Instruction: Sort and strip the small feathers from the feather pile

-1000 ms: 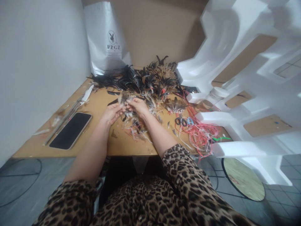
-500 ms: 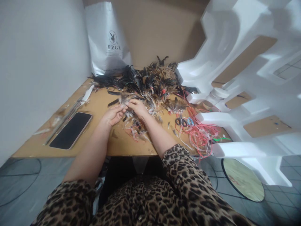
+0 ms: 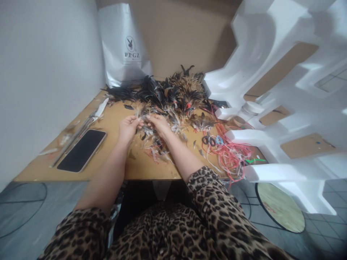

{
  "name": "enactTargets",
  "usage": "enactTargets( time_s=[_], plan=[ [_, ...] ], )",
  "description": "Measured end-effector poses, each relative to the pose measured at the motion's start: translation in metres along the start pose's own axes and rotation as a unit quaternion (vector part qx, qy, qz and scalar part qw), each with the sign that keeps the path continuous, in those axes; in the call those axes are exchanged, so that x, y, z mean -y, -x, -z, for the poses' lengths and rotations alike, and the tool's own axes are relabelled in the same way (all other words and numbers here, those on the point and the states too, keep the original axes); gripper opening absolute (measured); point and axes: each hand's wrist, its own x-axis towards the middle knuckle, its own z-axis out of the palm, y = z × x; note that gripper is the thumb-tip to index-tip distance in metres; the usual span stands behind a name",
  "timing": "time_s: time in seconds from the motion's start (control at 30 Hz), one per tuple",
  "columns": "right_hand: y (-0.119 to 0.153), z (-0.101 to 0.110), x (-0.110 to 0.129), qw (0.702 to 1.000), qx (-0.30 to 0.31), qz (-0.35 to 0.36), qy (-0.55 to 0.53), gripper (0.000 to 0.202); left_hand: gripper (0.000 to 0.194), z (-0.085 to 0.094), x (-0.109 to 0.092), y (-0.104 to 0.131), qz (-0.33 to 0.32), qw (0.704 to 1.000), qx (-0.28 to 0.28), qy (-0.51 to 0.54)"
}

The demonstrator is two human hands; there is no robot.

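- Pinching a small tuft point(image 3: 142, 109) over the table point(image 3: 151, 171), the left hand point(image 3: 128, 130) has thumb and fingers closed on its pale lower end.
- The right hand point(image 3: 159, 125) meets it from the other side, thumb and forefinger drawn together at the tuft's base; exactly what lies between those tips is too blurred to tell.
- The step in hand looks like fine fingertip work on the bases of the feathers. The next move, I judge, calls for a light, steady pinch, as such thin shafts could slip or splay.
- The tuft is brownish and wispy, its plumes fanning upward and away from the person, paler and downy near the fingers.
- It sits just in front of the black feathers point(image 3: 149, 88), with the brown feathers point(image 3: 191, 90) heaped farther back to the right.
- Loose scraps point(image 3: 155, 148) of down and reddish strands lie near the right wrist.
- A phone point(image 3: 81, 150) lies left of the left forearm; tangled red cords point(image 3: 233, 153) spread well to the right, beside white foam point(image 3: 271, 172).
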Motion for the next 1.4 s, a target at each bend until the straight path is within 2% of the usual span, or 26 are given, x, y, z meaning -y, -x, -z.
enactTargets(
  time_s=[0.07,0.27,0.57,0.73,0.83,1.0,1.17,1.4],
  plan=[
    [0.0,0.0,0.0,1.0,0.004,-0.008,0.005,0.028,0.011,-0.002,-0.002,0.002,-0.007,1.0,-0.004,-0.014],
    [-0.001,-0.001,-0.002,1.0,-0.006,-0.008,0.011,0.024,0.014,-0.003,0.002,0.004,-0.02,0.999,0.037,-0.021],
    [0.006,-0.001,0.007,0.992,0.007,0.09,0.089,0.018,0.018,0.0,-0.001,0.004,0.099,0.991,0.085,0.04],
    [0.005,0.002,0.006,0.981,0.011,0.128,0.146,0.025,0.02,0.002,-0.002,0.004,0.128,0.986,0.102,0.031],
    [0.005,0.002,0.006,0.983,0.022,0.109,0.147,0.027,0.021,0.004,0.0,0.003,0.12,0.986,0.11,0.015],
    [0.008,-0.001,0.008,0.991,0.04,0.074,0.103,0.028,0.024,0.007,0.007,-0.001,0.072,0.991,0.109,-0.036],
    [0.012,-0.003,0.012,0.991,0.046,0.083,0.095,0.028,0.025,0.009,0.012,-0.003,0.059,0.988,0.125,-0.069],
    [0.008,0.002,0.009,0.981,0.057,0.108,0.149,0.027,0.025,0.011,0.007,-0.001,0.078,0.983,0.138,-0.088]
  ],
)
